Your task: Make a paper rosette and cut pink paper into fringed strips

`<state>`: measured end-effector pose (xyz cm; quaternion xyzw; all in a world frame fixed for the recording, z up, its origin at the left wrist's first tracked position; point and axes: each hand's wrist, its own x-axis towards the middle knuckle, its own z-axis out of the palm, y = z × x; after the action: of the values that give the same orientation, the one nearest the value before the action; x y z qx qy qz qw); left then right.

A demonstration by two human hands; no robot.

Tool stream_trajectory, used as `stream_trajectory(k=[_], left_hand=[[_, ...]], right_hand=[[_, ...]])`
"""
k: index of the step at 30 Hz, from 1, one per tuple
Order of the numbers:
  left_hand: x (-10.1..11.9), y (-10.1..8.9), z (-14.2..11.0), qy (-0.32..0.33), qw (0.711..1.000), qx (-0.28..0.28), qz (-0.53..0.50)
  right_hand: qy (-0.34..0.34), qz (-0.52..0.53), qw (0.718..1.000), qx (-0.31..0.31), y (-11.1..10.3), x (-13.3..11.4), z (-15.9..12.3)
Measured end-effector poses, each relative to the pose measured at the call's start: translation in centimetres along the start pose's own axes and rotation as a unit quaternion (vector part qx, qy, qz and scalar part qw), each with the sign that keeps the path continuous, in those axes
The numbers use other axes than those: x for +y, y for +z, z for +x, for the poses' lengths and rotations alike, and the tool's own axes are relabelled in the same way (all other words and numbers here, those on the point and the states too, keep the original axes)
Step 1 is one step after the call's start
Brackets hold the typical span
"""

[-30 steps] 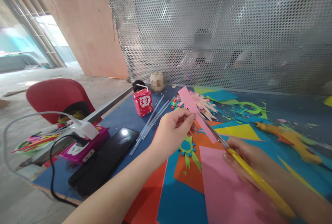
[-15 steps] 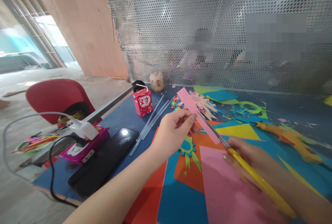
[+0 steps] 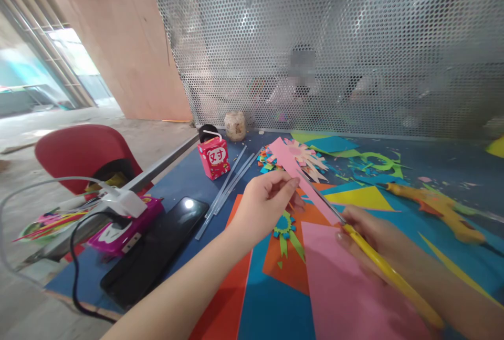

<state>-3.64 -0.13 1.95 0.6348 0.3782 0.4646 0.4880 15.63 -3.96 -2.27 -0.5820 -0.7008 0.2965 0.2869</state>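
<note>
A long pink paper strip (image 3: pixel 284 154) is pinched between the thumb and fingers of my left hand (image 3: pixel 271 193). My right hand (image 3: pixel 370 235) is closed around yellow-handled scissors (image 3: pixel 388 271), whose metal blades lie along the strip's lower part; whether they are apart I cannot tell. Beneath the hands lies a pink paper sheet (image 3: pixel 334 271), on top of blue, orange and red sheets. A small green and blue paper rosette (image 3: pixel 284 224) with green tails lies just below my left hand. Behind the strip sits a larger pink fringed paper flower (image 3: pixel 305 153).
A yellow glue gun (image 3: pixel 441 208) lies at right near green and blue scraps (image 3: pixel 378 166). Clear glue sticks (image 3: pixel 232 185), a red drink carton (image 3: pixel 214 158), a phone (image 3: pixel 157 250) and a purple power strip (image 3: pixel 122 229) are at left. A perforated metal panel (image 3: pixel 252 24) borders the table's back.
The scissors and my right hand have shifted slightly along the strip. My left hand keeps its pinch on the paper. The whole view has moved a little.
</note>
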Motion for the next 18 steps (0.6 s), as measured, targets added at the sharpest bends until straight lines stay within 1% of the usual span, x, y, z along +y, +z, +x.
stream_trajectory(k=[9, 14, 18], left_hand=[[-0.20, -0.11, 0.03, -0.002, 1.000, -0.003, -0.016], [-0.16, -0.26, 0.09, -0.009, 1.000, -0.006, -0.018], [0.17, -0.42, 0.22, -0.007, 0.999, 0.017, -0.027]], right_hand=[[-0.008, -0.037, 0.999, 0.022, -0.05, 0.66, 0.17], [0.016, -0.037, 0.999, 0.006, -0.01, 0.81, 0.11], [0.002, -0.042, 0.999, 0.016, -0.02, 0.86, 0.06]])
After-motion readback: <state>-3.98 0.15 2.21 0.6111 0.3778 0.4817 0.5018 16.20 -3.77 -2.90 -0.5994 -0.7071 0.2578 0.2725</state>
